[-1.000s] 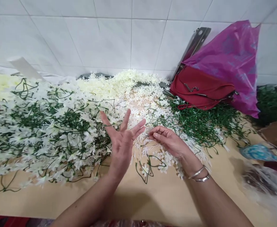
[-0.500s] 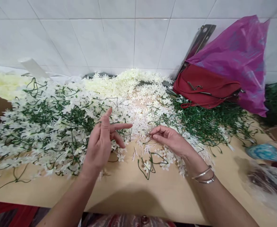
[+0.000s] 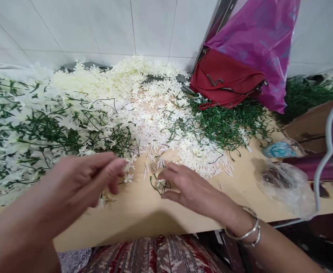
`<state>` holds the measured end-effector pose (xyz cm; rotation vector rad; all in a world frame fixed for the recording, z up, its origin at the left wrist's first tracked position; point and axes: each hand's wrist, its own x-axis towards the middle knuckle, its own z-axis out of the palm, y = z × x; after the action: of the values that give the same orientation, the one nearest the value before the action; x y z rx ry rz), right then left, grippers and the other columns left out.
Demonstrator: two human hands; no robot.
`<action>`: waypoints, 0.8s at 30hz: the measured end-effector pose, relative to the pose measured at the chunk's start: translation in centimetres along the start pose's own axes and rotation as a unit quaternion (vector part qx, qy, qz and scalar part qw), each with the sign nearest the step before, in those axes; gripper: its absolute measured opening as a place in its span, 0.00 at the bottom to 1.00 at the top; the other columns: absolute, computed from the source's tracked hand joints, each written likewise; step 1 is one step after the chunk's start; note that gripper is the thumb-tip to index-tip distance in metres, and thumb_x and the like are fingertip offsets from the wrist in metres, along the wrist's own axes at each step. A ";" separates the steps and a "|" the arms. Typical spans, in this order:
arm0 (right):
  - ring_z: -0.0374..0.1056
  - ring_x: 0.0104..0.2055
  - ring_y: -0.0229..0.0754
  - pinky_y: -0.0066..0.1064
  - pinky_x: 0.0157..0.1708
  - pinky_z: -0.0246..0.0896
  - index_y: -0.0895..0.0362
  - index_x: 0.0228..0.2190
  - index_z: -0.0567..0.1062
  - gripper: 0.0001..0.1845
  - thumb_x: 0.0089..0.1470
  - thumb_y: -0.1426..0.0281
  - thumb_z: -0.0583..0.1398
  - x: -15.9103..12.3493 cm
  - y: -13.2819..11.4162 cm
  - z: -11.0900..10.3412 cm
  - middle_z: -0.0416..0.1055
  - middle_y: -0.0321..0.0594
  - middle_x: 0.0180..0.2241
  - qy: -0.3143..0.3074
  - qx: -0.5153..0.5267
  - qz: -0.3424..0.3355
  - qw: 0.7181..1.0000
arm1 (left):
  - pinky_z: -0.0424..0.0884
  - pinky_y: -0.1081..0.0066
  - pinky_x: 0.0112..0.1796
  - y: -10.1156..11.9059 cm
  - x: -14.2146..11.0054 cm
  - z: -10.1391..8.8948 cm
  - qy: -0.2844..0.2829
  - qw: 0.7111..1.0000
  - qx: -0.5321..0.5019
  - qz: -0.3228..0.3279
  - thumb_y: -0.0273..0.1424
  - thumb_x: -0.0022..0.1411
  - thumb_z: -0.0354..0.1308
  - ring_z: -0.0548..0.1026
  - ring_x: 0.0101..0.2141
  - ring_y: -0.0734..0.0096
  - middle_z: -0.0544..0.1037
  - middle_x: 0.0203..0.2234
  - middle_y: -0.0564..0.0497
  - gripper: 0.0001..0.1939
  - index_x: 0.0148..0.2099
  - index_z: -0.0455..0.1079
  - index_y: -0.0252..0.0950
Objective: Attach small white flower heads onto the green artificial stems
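Note:
My left hand point(image 3: 89, 182), slightly blurred, is over the front left of the table, its thumb pressed to curled fingers. Whether anything is between them is hidden. Under its fingers, a small white flower point(image 3: 101, 201) shows in part. My right hand point(image 3: 186, 187) reaches in from the right, thumb and fingers apart. It is over a green plastic stem point(image 3: 155, 188) with a white flower, partly covered by the fingers. A big heap of white artificial flowers on green stems point(image 3: 55, 129) lies to the left. Loose white petals and thin white stamens point(image 3: 152, 129) cover the middle.
Bare green stems point(image 3: 226, 125) are piled at the right, under a red bag point(image 3: 229, 79) and a purple plastic bag point(image 3: 257, 45). A clear plastic bag point(image 3: 291, 189), a cardboard box point(image 3: 311, 125) and a pale cable point(image 3: 325, 151) are on the right. White tiles point(image 3: 106, 26) stand behind.
The view has turned right and down. My left hand has moved left and its fingers have closed together. My right hand has come nearer, over the green stem, and its fingers have parted.

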<state>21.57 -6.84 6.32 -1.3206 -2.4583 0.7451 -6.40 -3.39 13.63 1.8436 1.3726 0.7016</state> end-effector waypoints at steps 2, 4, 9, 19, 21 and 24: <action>0.71 0.41 0.48 0.38 0.37 0.62 0.55 0.40 0.74 0.06 0.62 0.75 0.64 -0.5 0.0 1.7 0.76 0.45 0.41 0.018 -0.030 0.013 0.999 | 0.67 0.77 0.21 0.3 0.6 2.3 -0.166 0.984 0.032 0.052 0.44 0.72 0.54 0.75 0.18 0.73 0.78 0.20 0.56 0.19 0.35 0.79 0.41; 0.70 0.37 0.46 0.37 0.36 0.61 0.56 0.39 0.74 0.06 0.64 0.78 0.59 -0.7 1.0 2.5 0.75 0.44 0.37 0.053 -0.030 0.035 0.998 | 0.70 0.73 0.28 -0.4 1.3 4.7 -0.176 0.979 0.073 0.074 0.39 0.73 0.53 0.78 0.25 0.69 0.81 0.26 0.53 0.15 0.39 0.78 0.41; 0.68 0.33 0.43 0.35 0.34 0.60 0.55 0.31 0.74 0.10 0.61 0.79 0.57 -1.1 4.8 1.5 0.73 0.40 0.32 0.168 0.024 0.117 0.979 | 0.75 0.63 0.40 -4.3 2.1 9.4 -0.160 0.977 0.103 0.097 0.30 0.70 0.56 0.81 0.37 0.62 0.81 0.43 0.46 0.07 0.48 0.73 0.38; 0.70 0.33 0.40 0.33 0.36 0.65 0.53 0.39 0.76 0.06 0.59 0.68 0.66 -1.8 4.0 0.1 0.76 0.35 0.33 0.422 0.175 0.192 0.869 | 0.78 0.66 0.42 -4.5 2.3 13.4 -0.064 0.978 0.030 0.196 0.25 0.73 0.54 0.81 0.35 0.69 0.78 0.47 0.45 0.08 0.53 0.68 0.36; 0.71 0.33 0.40 0.34 0.37 0.66 0.53 0.38 0.76 0.04 0.61 0.68 0.65 -1.9 4.2 -0.5 0.77 0.36 0.35 0.453 0.120 0.187 0.864 | 0.77 0.65 0.44 -4.2 2.6 13.7 -0.056 0.972 0.050 0.222 0.24 0.74 0.53 0.80 0.37 0.70 0.76 0.50 0.44 0.09 0.53 0.68 0.36; 0.72 0.35 0.43 0.36 0.37 0.66 0.53 0.38 0.77 0.02 0.62 0.70 0.63 -2.0 5.3 -1.3 0.78 0.39 0.37 0.467 0.006 0.166 0.869 | 0.76 0.62 0.49 -3.4 3.7 14.3 -0.043 0.965 0.088 0.243 0.25 0.75 0.53 0.79 0.44 0.65 0.76 0.49 0.44 0.08 0.53 0.69 0.35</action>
<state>27.02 -5.66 4.53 -1.6037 -1.4683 0.0890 3.80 -2.52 2.40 2.3610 0.9531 0.7460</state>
